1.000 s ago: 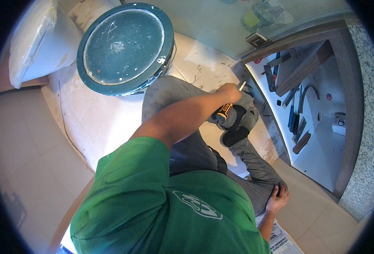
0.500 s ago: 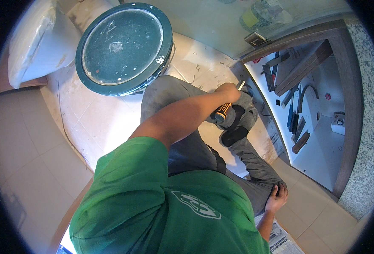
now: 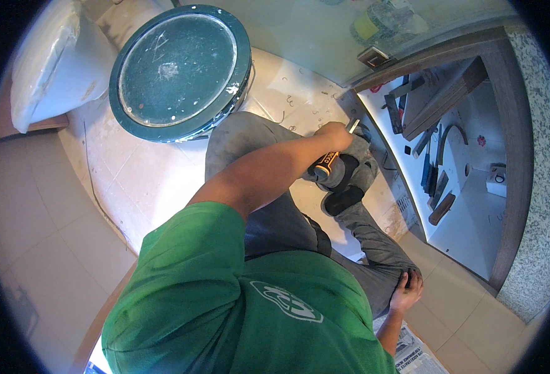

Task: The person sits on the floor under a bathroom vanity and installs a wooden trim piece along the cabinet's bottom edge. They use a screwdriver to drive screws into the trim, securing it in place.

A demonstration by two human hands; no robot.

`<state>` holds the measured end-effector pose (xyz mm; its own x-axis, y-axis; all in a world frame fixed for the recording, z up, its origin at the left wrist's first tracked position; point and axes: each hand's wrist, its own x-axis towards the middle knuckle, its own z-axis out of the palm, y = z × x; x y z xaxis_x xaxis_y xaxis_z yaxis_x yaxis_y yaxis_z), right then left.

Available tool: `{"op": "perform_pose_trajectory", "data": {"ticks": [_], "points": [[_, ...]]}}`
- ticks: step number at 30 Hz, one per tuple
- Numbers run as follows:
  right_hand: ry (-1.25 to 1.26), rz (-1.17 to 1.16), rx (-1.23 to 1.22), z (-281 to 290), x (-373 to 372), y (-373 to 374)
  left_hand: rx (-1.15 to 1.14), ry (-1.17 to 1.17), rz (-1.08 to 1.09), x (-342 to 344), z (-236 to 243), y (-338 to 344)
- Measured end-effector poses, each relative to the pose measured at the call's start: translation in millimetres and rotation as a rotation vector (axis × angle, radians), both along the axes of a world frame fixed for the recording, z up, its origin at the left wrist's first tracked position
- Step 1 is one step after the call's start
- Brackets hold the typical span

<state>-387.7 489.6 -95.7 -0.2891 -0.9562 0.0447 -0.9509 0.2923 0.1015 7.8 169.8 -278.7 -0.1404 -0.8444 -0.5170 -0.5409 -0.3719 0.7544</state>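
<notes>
My left hand (image 3: 333, 138) is closed around a tool with a black-and-orange handle (image 3: 325, 164). A narrow, light metal tip (image 3: 352, 126) sticks out past the knuckles, and the fist hides the middle of the tool. It is held just above my crossed feet in black straps (image 3: 343, 201). My right hand (image 3: 407, 292) lies on my right knee, in grey trousers (image 3: 374, 240), with its fingers stretched out and nothing in it.
A dark green round lid (image 3: 178, 68) tops a bucket at upper left, beside a plastic-wrapped white fixture (image 3: 54, 68). To the right, an open cabinet (image 3: 468, 206) holds hand tools, including a wooden-handled one (image 3: 442, 209). Small curled shavings litter the floor (image 3: 297, 100). Printed paper (image 3: 421, 349) lies at lower right.
The view has shifted very slightly. Both hands keep their places, the left still around the tool and the right still on the knee.
</notes>
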Motion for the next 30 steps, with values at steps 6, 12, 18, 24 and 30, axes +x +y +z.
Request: {"op": "perform_pose_trajectory", "data": {"ticks": [6, 12, 18, 24, 30], "points": [[-0.008, -0.018, -0.017, -3, 1, 1, 0.024, -0.026, -0.018, 3, 3, 0], [0.005, -0.009, -0.024, 2, 0, 11, 0.022, 0.073, -0.021, -2, 20, 3], [0.005, -0.005, -0.041, 7, 9, -4, -0.095, 0.042, -0.069, 2, -7, -1], [0.006, -0.058, -0.057, 7, 7, -2, -0.214, -0.008, -0.158, -3, -18, 2], [-0.01, -0.052, -0.111, 8, 7, -2, -0.036, 0.169, -0.099, -2, -24, 7]]}}
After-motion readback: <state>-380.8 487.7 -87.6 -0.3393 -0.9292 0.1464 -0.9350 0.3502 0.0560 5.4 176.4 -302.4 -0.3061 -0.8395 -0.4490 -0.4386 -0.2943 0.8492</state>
